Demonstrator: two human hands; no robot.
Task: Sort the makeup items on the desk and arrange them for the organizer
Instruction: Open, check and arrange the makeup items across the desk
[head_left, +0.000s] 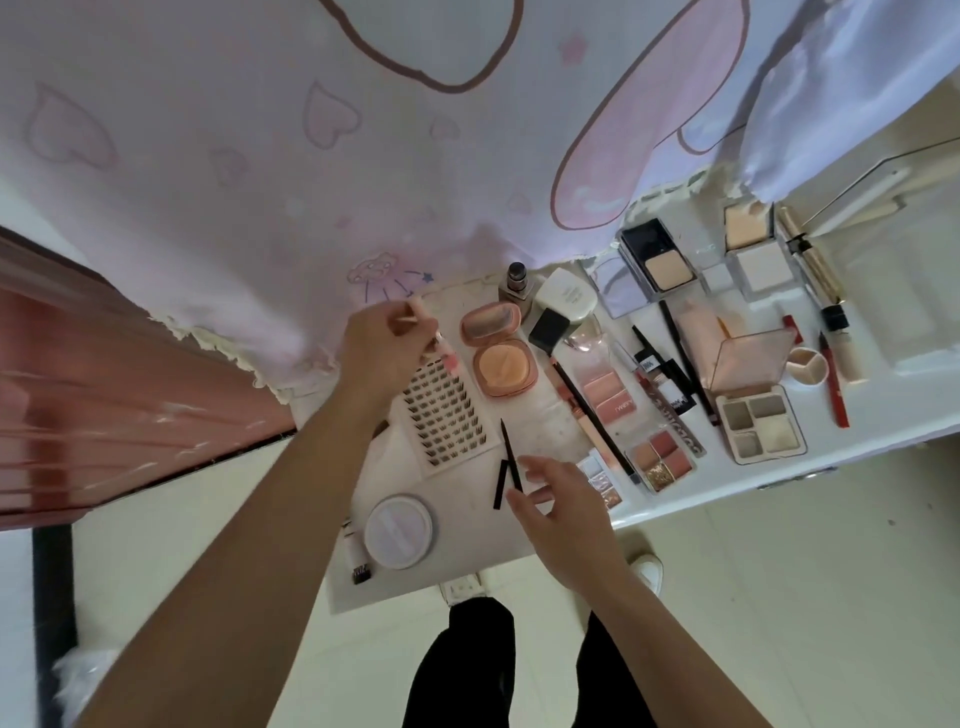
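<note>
Bare desk (467, 522) shows between the round jar (398, 531) and the black pen (510, 454). Rightward, palettes (761, 428) and pencils (587, 410) lie packed close together.

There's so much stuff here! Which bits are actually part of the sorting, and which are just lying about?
Part of the job: slim pinkish item pinched by the left hand, lash tray, black liner pen, orange compact, eyeshadow palette, round tin.
Just lying about: heart-print cloth, white shoe.

A pale pink fabric (208, 156) printed with hearts and cartoon outlines hangs behind. A reddish-brown wooden panel (104, 374) stands left. Cream floor (779, 597) lies below, with white shoes (647, 569).
</note>
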